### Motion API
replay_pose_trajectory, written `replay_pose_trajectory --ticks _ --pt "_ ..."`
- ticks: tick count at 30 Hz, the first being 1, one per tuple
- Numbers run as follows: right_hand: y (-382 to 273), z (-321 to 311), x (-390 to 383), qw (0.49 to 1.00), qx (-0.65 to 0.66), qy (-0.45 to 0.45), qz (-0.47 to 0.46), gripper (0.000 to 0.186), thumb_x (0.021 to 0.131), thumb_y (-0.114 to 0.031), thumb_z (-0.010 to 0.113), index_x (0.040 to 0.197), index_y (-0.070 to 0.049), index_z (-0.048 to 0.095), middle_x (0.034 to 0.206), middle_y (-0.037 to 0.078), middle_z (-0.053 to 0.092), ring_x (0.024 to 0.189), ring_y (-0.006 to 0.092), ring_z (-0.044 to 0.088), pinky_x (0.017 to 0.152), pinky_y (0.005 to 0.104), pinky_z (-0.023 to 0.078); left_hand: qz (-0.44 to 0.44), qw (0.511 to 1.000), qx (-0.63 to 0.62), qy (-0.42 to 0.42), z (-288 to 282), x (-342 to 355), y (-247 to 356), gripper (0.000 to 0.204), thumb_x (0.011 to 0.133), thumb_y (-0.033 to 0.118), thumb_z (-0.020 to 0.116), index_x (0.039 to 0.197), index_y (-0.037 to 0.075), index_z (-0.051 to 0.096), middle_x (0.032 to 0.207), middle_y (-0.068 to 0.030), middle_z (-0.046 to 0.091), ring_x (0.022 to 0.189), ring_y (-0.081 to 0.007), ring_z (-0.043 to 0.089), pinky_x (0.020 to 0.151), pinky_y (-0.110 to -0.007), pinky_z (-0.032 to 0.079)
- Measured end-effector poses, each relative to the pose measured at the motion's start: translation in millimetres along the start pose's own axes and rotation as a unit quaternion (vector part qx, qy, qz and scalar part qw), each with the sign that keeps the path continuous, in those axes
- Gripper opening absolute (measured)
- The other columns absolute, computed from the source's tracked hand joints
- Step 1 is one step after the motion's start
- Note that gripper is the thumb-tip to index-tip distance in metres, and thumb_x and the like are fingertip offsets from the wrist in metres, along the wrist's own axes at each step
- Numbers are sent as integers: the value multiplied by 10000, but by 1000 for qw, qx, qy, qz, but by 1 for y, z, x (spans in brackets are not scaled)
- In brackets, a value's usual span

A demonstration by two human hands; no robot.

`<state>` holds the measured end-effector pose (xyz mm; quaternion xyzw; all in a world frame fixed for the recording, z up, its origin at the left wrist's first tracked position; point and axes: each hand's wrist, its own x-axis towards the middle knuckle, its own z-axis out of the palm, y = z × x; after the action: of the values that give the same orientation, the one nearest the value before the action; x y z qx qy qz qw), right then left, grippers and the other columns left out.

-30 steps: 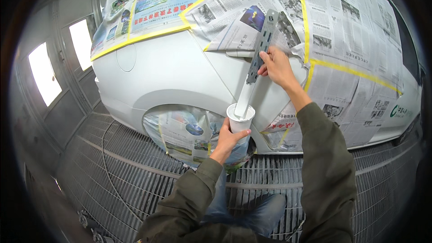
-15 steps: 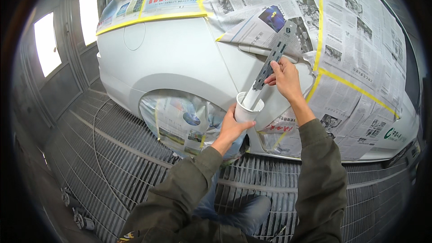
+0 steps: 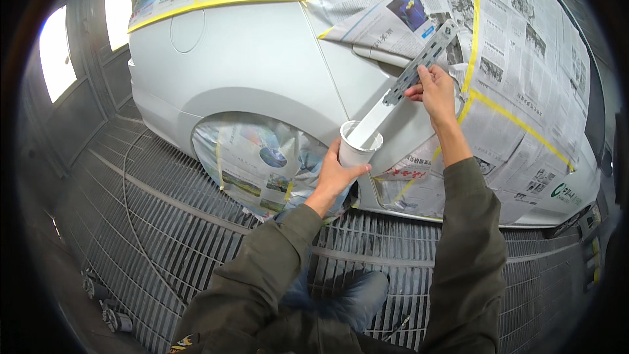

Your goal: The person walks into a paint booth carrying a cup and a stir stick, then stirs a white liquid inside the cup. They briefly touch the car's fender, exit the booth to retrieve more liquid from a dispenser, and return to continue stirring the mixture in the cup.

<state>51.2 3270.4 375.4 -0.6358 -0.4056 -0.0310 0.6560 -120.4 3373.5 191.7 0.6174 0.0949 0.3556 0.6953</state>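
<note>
A white cup [image 3: 354,155] is held by my left hand [image 3: 337,172], thumb and fingers wrapped round its side. My right hand [image 3: 438,94] grips a long flat mixing stick [image 3: 407,80] by its slotted grey upper part. The lower part of the stick is coated in white, and its tip rests inside the cup, out of sight. The stick leans up to the right. Behind the cup stands a white car [image 3: 262,59], with sheets of newspaper [image 3: 406,0] taped over its upper parts and door.
Covering lies over the car's wheel [image 3: 262,157]. Yellow tape [image 3: 223,2] edges the newspaper. Below is a slatted metal grate floor [image 3: 216,236] with a thin hose [image 3: 131,210] across it. Small metal parts [image 3: 116,318] lie at the lower left. Bright windows [image 3: 57,52] line the left wall.
My right hand has moved right and slightly up, drawing the stick further out of the cup. More of its white-coated part shows, and it leans more.
</note>
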Motion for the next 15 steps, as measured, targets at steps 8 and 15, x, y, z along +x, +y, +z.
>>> replay_pose_trajectory --ticks 8,15 --pt "-1 1 1 1000 -5 5 -11 282 1046 -206 541 957 60 572 768 122 665 630 182 718 524 288 551 -36 999 -26 -3 -5 -9 -8 868 695 32 877 1436 -15 426 1342 -147 586 1236 -249 578 1035 -367 481" --pt "-1 -2 4 1000 -27 6 -10 312 1060 -226 532 965 69 568 777 120 653 644 189 723 543 292 571 -59 997 -42 -8 -5 -14 -1 827 710 7 863 1419 21 439 1325 -132 595 1234 -237 578 1044 -363 473"
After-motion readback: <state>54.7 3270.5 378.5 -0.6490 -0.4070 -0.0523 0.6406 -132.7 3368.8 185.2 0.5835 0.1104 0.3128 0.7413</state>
